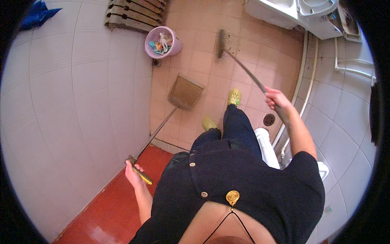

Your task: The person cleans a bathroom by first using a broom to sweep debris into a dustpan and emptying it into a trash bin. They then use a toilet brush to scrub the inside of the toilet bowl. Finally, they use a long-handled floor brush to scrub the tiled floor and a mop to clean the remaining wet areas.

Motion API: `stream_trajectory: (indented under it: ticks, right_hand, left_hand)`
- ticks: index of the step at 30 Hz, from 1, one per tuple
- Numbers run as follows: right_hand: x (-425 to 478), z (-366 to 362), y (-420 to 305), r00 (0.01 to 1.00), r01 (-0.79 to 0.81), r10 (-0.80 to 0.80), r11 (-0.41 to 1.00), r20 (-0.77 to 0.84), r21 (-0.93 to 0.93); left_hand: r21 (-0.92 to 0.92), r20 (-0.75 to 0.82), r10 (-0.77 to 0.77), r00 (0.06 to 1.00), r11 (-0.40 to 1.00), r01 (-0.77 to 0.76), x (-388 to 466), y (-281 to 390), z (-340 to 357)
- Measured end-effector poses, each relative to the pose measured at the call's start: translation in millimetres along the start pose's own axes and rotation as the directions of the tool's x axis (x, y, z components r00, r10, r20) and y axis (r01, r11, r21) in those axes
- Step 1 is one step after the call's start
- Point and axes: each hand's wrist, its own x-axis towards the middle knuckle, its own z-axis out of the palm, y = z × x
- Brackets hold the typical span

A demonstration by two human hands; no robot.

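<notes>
My right hand [278,98] grips the shaft of a long-handled broom [248,71]. Its dark, motion-blurred head [221,43] is over the pinkish floor tiles, beside a scatter of dark debris [230,50]. Down to the left, my left hand [134,174] is closed around the yellow-and-black grip [143,176] of a long-handled dustpan. The brownish dustpan [186,92] is in front of my feet, left of the broom head, with its wide edge facing away from me. Whether it touches the floor I cannot tell. I see no clear pile of dirt in it.
A lilac waste bin [178,45] holding bags and scraps stands by the left wall, near a ribbed radiator [134,13]. A white washing machine [271,12] is at the far right. Pipes [300,82] run along the right wall, near a floor drain [269,120]. Red flooring [115,204] lies behind a threshold.
</notes>
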Motion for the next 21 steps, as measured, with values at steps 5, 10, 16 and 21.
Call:
stream_trajectory:
  ticks: [5, 10, 16, 21]
  right_hand:
    - [105, 73, -11, 0.981, 0.146, -0.162, 0.978, 0.102, 0.153]
    - [130, 44, -19, 0.991, 0.094, -0.119, 0.942, 0.057, 0.323]
    - [24, -67, 62, 0.999, 0.028, -0.011, 0.845, -0.034, 0.534]
    - [-30, -67, 23, 0.990, 0.117, -0.097, 0.971, -0.103, 0.207]
  left_hand:
    - [0.124, 0.107, 0.034, 0.994, 0.991, -0.048, -10, 6, 43]
    - [0.178, 0.162, 0.045, 0.986, 0.981, -0.074, -13, 22, 78]
    - [0.179, 0.268, 0.053, 0.962, 0.978, -0.104, -8, 29, 128]
    - [0.145, 0.330, -0.019, 0.944, 0.989, -0.031, 17, 33, 190]
